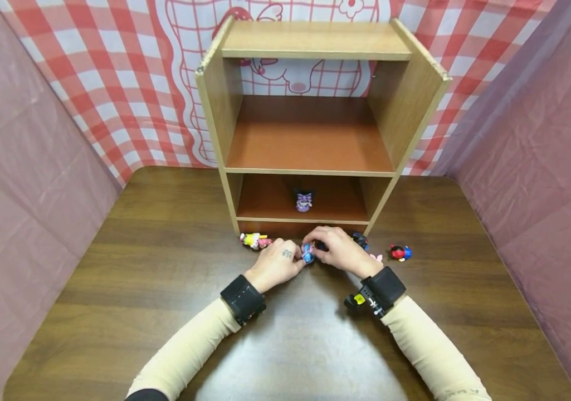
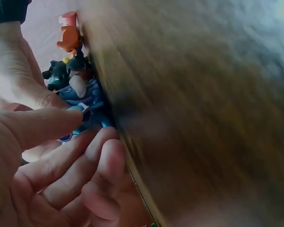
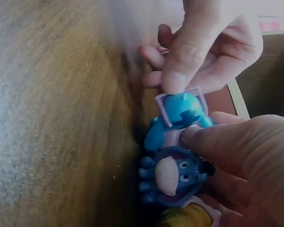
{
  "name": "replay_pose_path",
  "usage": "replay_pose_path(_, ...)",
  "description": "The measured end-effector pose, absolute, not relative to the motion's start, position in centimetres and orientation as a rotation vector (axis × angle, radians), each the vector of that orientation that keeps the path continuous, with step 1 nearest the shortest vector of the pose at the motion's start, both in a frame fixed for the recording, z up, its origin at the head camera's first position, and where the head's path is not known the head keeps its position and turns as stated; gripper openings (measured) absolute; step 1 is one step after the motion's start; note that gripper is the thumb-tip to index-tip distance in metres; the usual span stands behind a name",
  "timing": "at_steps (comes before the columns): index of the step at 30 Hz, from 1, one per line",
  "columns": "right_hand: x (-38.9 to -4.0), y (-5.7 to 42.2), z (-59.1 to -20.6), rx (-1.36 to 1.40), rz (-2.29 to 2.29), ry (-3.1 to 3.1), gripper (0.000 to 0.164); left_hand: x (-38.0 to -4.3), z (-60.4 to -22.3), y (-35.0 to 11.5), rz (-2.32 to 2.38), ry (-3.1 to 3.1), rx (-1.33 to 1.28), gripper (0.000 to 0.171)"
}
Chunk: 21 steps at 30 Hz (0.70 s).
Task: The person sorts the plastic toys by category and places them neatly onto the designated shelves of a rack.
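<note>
Both hands meet in front of the bookcase over a light-blue toy figurine (image 1: 307,253) with lilac edges. My left hand (image 1: 277,263) pinches one end of this figurine (image 3: 182,111) between thumb and fingers. From the other side my right hand (image 1: 341,252) holds its body, the thumb (image 3: 217,139) lying across it. Right beside it is a dark-blue donkey figurine (image 3: 173,177) with a pale muzzle, close to the right hand's fingers. A yellow piece (image 3: 187,216) shows below the donkey in the right wrist view.
The wooden bookcase (image 1: 310,171) stands on the table (image 1: 165,223), with a purple-bowed figurine (image 1: 303,201) on its lower shelf. Along its foot lie a yellow-and-pink figurine (image 1: 254,240) at left, and at right a dark figurine (image 1: 360,240) and a red-and-blue one (image 1: 400,253).
</note>
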State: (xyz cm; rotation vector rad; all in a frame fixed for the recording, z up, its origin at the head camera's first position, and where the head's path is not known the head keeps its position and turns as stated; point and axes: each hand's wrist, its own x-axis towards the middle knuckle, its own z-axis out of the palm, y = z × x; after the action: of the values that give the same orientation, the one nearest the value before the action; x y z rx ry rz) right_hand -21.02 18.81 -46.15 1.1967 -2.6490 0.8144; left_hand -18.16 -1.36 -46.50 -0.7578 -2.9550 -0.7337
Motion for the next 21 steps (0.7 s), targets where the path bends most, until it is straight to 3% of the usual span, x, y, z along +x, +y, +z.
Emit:
replay_pose_path(13, -21.1, 19.2, -46.5, 1.080, 0.937, -2.646, 0.023, -18.3, -46.0, -1.8, -0.915, -2.918, -0.792, 0.004)
replay_pose_path(21, -21.0, 19.4, -46.4, 0.991, 0.994, -2.685, 0.021, -18.5, -45.4, -2.0, -0.936, -2.901, -0.766, 0.010)
